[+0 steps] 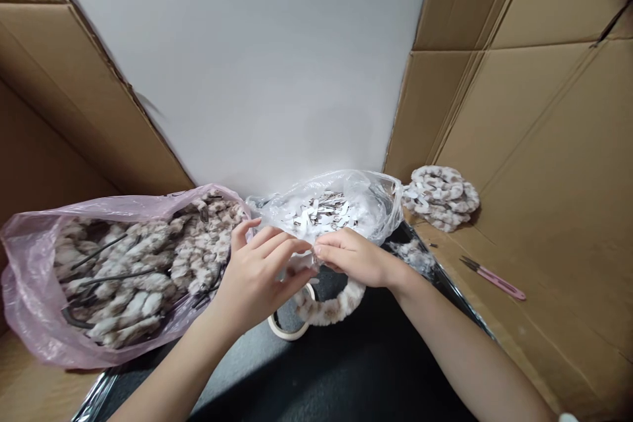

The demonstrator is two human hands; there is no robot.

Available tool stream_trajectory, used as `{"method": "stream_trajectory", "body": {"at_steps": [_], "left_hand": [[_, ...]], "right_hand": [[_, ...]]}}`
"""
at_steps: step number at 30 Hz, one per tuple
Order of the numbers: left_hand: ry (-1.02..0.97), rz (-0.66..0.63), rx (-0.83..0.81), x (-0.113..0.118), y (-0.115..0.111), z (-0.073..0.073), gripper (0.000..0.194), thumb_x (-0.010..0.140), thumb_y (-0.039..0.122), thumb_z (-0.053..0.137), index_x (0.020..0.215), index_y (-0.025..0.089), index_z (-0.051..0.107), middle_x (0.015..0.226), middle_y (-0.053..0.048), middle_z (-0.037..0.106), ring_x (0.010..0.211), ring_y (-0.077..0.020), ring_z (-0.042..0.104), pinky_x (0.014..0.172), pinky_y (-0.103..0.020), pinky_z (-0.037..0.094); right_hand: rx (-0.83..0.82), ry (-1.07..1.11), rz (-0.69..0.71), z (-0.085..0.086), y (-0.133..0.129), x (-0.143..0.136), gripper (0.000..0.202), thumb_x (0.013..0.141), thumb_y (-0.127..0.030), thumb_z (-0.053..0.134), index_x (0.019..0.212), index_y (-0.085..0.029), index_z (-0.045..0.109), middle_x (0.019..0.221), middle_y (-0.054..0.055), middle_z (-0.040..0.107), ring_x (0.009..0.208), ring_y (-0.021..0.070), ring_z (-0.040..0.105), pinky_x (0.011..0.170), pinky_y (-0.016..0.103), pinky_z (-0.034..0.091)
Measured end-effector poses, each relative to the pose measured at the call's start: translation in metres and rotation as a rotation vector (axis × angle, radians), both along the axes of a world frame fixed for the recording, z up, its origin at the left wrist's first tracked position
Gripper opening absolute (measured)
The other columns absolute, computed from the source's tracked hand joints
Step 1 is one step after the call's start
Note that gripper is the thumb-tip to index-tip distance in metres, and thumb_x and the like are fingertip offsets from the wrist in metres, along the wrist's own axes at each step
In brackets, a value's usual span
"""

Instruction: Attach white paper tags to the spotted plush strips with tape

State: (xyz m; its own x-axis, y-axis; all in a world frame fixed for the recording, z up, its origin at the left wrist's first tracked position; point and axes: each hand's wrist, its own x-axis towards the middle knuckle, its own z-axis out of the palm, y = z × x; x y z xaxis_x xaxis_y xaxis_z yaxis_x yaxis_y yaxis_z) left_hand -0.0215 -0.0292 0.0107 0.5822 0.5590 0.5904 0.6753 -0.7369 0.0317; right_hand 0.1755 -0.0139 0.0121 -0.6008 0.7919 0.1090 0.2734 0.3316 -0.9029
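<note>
A fluffy white-and-brown fur hair band (332, 312) hangs as a loop below my hands, over the black tabletop (346, 376). Its top end is pinched between the fingertips of my right hand (359, 256). From the left, my left hand (264, 270) meets it there, thumb and fingertips closed at the same spot, with the little finger raised. What exactly lies between the fingertips is mostly covered. Behind the loop, a pale ring (287, 335), like a tape roll, rests on the table, partly hidden by my left hand and the band.
At left lies a pink plastic bag (34, 290) full of fluffy strips and dark cords. A clear plastic bag (386, 208) with small white and brown scraps sits behind my hands. Stacked fluffy bands (442, 198) and pink-handled snips (494, 278) lie right, on cardboard.
</note>
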Motion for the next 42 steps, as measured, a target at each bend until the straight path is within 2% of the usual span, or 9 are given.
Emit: {"method": "stream_trajectory", "body": {"at_steps": [3,8,10,13,17,20,23,34,42], "left_hand": [[-0.048,-0.047,-0.070,-0.001,0.000,0.003,0.003,0.085,0.026,0.061,0.085,0.024,0.064,0.074,0.003,0.070,0.073,-0.0168,0.062,0.098,-0.044,0.026],[-0.186,-0.124,-0.312,-0.005,0.002,0.005,0.010,0.088,0.022,0.059,0.083,0.023,0.067,0.073,0.003,0.071,0.068,-0.0143,0.061,0.083,-0.034,0.038],[-0.251,-0.102,-0.346,-0.005,0.002,0.004,0.010,0.087,0.022,0.060,0.081,0.022,0.067,0.074,0.002,0.071,0.069,-0.0143,0.060,0.077,-0.031,0.040],[-0.298,-0.086,-0.367,-0.005,0.001,0.003,0.011,0.086,0.022,0.061,0.078,0.021,0.067,0.074,0.002,0.071,0.068,-0.0140,0.059,0.072,-0.029,0.041],[-0.310,-0.081,-0.378,-0.006,0.002,0.002,0.013,0.086,0.021,0.060,0.075,0.021,0.067,0.070,0.002,0.070,0.067,-0.0137,0.059,0.070,-0.028,0.041],[-0.316,-0.079,-0.370,-0.006,0.003,0.002,0.012,0.086,0.022,0.061,0.076,0.021,0.066,0.070,0.003,0.070,0.067,-0.0137,0.059,0.070,-0.028,0.041],[-0.303,-0.083,-0.334,-0.004,0.003,0.001,0.012,0.086,0.022,0.061,0.076,0.021,0.066,0.070,0.003,0.070,0.066,-0.0130,0.059,0.071,-0.029,0.040],[-0.188,-0.159,0.013,0.001,0.003,-0.002,0.009,0.081,0.013,0.065,0.080,0.021,0.064,0.068,0.005,0.069,0.062,-0.0125,0.061,0.084,-0.037,0.037],[-0.231,-0.164,0.046,0.005,-0.003,0.000,0.010,0.080,0.011,0.065,0.079,0.021,0.064,0.071,0.004,0.071,0.062,-0.0125,0.061,0.079,-0.035,0.039]], "right_hand": [[-0.098,0.053,0.005,-0.005,0.004,0.001,0.030,0.088,-0.025,0.044,0.059,-0.019,0.038,0.055,-0.006,0.033,0.052,0.0083,0.032,0.051,0.023,0.026],[-0.134,0.080,0.039,-0.005,0.004,0.002,0.028,0.085,-0.029,0.051,0.061,-0.018,0.043,0.056,-0.006,0.037,0.053,0.0082,0.033,0.051,0.022,0.028],[-0.078,0.033,0.053,-0.002,0.001,0.003,0.025,0.077,-0.033,0.065,0.067,-0.018,0.048,0.061,-0.006,0.043,0.056,0.0085,0.038,0.052,0.022,0.029],[0.089,-0.057,-0.039,0.000,-0.003,0.002,0.030,0.068,-0.034,0.075,0.072,-0.018,0.050,0.064,-0.006,0.044,0.058,0.0090,0.040,0.052,0.021,0.029],[0.246,-0.129,-0.093,-0.001,-0.006,0.000,0.024,0.082,-0.035,0.062,0.071,-0.018,0.048,0.060,-0.006,0.044,0.056,0.0089,0.039,0.052,0.022,0.028],[0.259,-0.119,-0.061,-0.001,-0.005,-0.001,0.032,0.091,-0.036,0.050,0.065,-0.018,0.044,0.058,-0.006,0.040,0.054,0.0087,0.037,0.052,0.023,0.027],[0.263,-0.075,-0.090,-0.002,-0.002,-0.002,0.032,0.092,-0.026,0.043,0.062,-0.017,0.042,0.058,-0.005,0.040,0.056,0.0089,0.038,0.054,0.023,0.028],[0.093,-0.052,-0.135,0.000,-0.003,-0.005,0.033,0.089,-0.021,0.043,0.058,-0.019,0.033,0.056,-0.006,0.034,0.055,0.0085,0.034,0.053,0.023,0.027],[-0.037,-0.050,-0.224,0.000,-0.008,-0.008,0.030,0.087,-0.026,0.042,0.059,-0.019,0.034,0.056,-0.006,0.033,0.053,0.0088,0.033,0.049,0.023,0.025]]}}
